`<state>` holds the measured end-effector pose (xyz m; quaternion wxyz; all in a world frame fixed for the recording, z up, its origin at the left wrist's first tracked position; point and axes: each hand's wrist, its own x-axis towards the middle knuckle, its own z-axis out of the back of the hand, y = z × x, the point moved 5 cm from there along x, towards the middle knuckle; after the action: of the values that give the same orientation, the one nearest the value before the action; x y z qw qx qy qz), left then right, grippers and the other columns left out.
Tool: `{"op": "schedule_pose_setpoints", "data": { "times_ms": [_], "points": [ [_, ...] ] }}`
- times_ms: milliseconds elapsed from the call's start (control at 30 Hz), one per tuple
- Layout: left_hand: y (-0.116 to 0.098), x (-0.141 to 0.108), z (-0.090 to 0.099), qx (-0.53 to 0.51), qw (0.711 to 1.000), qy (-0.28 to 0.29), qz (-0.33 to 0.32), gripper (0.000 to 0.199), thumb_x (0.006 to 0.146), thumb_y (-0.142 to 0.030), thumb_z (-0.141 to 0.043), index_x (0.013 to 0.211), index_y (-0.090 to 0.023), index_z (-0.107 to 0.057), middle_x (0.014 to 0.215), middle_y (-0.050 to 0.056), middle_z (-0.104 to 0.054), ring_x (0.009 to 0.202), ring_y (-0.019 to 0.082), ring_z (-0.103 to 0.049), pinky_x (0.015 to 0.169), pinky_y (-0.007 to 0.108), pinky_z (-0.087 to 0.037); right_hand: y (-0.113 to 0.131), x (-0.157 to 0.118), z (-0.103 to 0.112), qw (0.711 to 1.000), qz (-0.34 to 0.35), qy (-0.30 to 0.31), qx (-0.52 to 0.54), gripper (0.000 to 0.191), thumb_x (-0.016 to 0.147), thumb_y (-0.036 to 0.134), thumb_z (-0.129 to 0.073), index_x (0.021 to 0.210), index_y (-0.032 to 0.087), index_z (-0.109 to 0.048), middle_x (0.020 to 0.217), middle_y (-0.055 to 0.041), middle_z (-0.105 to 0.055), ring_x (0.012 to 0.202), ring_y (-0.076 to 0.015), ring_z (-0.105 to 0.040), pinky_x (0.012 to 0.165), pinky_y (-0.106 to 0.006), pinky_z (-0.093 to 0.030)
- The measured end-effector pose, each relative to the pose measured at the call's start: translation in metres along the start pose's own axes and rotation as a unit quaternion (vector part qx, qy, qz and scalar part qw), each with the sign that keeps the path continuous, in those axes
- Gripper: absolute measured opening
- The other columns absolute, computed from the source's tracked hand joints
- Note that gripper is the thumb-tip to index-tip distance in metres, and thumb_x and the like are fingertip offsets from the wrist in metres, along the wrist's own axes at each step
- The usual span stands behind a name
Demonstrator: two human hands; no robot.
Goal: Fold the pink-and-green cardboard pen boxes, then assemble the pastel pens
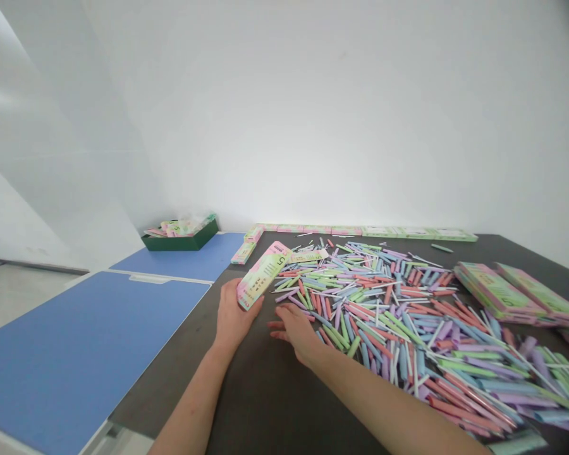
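A slim pink and green printed box [264,275] is held up at an angle by my left hand [234,316], whose fingers wrap round its lower end. To the right of it, my right hand [294,328] hovers low above the dark tabletop with its fingers apart and nothing in them. Just beyond that hand spreads a large pile of pens and caps [384,316] in red, green, blue, purple and white. Another printed packet [308,256] lies at the pile's far left edge, partly behind the held box.
Printed boxes [346,230] line the dark table's [265,398] back edge, with more at its back left corner. Stacked boxes [500,294] lie at the right. A green tray [183,242] of packets stands on the blue surface [95,335] at left.
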<state>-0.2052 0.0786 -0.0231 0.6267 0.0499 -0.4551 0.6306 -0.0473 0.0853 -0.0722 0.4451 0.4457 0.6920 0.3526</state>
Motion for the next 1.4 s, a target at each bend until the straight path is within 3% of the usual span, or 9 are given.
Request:
{"op": "schedule_pose_setpoints", "data": {
  "times_ms": [133,300,467,600,733,867,1100,1233,1400],
  "points": [
    [-0.046,-0.010,-0.009,-0.050,0.995,0.044,-0.075,0.054,0.073,-0.035,-0.070,0.121,-0.022,-0.048,0.115,0.011,-0.055,0.108,0.029,-0.056,0.092,0.045,-0.049,0.048,-0.024,0.057,0.993,0.108,-0.015,0.037,0.029,0.080,0.037,-0.063,0.104,0.021,-0.058,0.101,-0.0011,-0.063,0.072,-0.0113,-0.064,0.051,-0.020,-0.049],
    [-0.092,-0.028,-0.023,-0.089,0.981,0.057,-0.162,0.057,0.073,-0.035,-0.072,0.123,-0.024,-0.047,0.117,0.012,-0.053,0.112,0.029,-0.054,0.093,0.047,-0.049,0.088,-0.048,0.106,0.967,0.246,-0.020,0.062,0.032,0.076,0.044,-0.070,0.095,0.020,-0.060,0.068,0.0041,-0.059,0.051,-0.0089,-0.054,0.041,-0.019,-0.041],
    [-0.115,-0.035,-0.028,-0.097,0.977,0.024,-0.191,0.065,0.072,-0.039,-0.076,0.127,-0.024,-0.045,0.121,0.013,-0.050,0.115,0.030,-0.053,0.096,0.047,-0.048,0.096,-0.058,0.131,0.961,0.250,-0.033,0.112,0.033,0.070,0.040,-0.078,0.090,0.018,-0.062,0.070,0.0013,-0.066,0.048,-0.0084,-0.054,0.040,-0.019,-0.041],
    [-0.117,-0.029,-0.030,-0.188,0.976,-0.008,-0.111,0.089,0.065,-0.045,-0.081,0.137,-0.022,-0.034,0.131,0.015,-0.046,0.124,0.032,-0.048,0.104,0.049,-0.043,0.092,-0.057,0.148,0.957,0.232,-0.045,0.169,0.028,0.071,0.036,-0.079,0.085,0.017,-0.065,0.067,-0.0005,-0.068,0.051,-0.0099,-0.059,0.044,-0.019,-0.045],
    [-0.120,-0.028,-0.042,-0.340,0.939,0.046,-0.027,0.099,0.069,-0.053,-0.075,0.144,-0.025,-0.016,0.138,0.017,-0.043,0.125,0.030,-0.052,0.096,0.043,-0.051,0.087,-0.057,0.157,0.954,0.211,-0.035,0.211,0.022,0.072,0.031,-0.079,0.084,0.017,-0.067,0.059,0.0016,-0.065,0.051,-0.0112,-0.061,0.047,-0.020,-0.050],
    [-0.118,-0.038,-0.050,-0.350,0.934,0.077,0.001,0.098,0.069,-0.052,-0.076,0.144,-0.026,-0.018,0.137,0.017,-0.048,0.124,0.030,-0.054,0.096,0.044,-0.052,0.084,-0.058,0.158,0.953,0.203,-0.023,0.224,0.019,0.073,0.027,-0.078,0.086,0.016,-0.068,0.068,-0.0010,-0.070,0.053,-0.0106,-0.062,0.047,-0.019,-0.051],
    [-0.112,-0.049,-0.038,-0.253,0.962,-0.008,-0.107,0.086,0.070,-0.038,-0.080,0.140,-0.023,-0.031,0.128,0.015,-0.057,0.117,0.029,-0.059,0.097,0.046,-0.050,0.079,-0.059,0.156,0.952,0.213,-0.011,0.218,0.024,0.071,0.026,-0.080,0.089,0.015,-0.069,0.074,-0.0021,-0.073,0.054,-0.0101,-0.064,0.044,-0.016,-0.049],
    [-0.110,-0.046,-0.035,-0.234,0.960,-0.007,-0.156,0.080,0.074,-0.036,-0.077,0.140,-0.022,-0.033,0.134,0.016,-0.052,0.124,0.028,-0.053,0.100,0.045,-0.048,0.078,-0.061,0.157,0.954,0.235,-0.009,0.185,0.024,0.074,0.029,-0.079,0.091,0.017,-0.068,0.078,-0.0016,-0.073,0.055,-0.0108,-0.066,0.045,-0.017,-0.050],
    [-0.110,-0.042,-0.038,-0.052,0.978,-0.042,-0.196,0.079,0.072,-0.039,-0.078,0.137,-0.016,-0.039,0.137,0.021,-0.048,0.129,0.033,-0.045,0.105,0.053,-0.041,0.080,-0.067,0.157,0.945,0.318,-0.035,0.060,0.024,0.078,0.029,-0.075,0.098,0.020,-0.064,0.084,-0.0003,-0.071,0.058,-0.0117,-0.066,0.047,-0.021,-0.053]
  ]
}}
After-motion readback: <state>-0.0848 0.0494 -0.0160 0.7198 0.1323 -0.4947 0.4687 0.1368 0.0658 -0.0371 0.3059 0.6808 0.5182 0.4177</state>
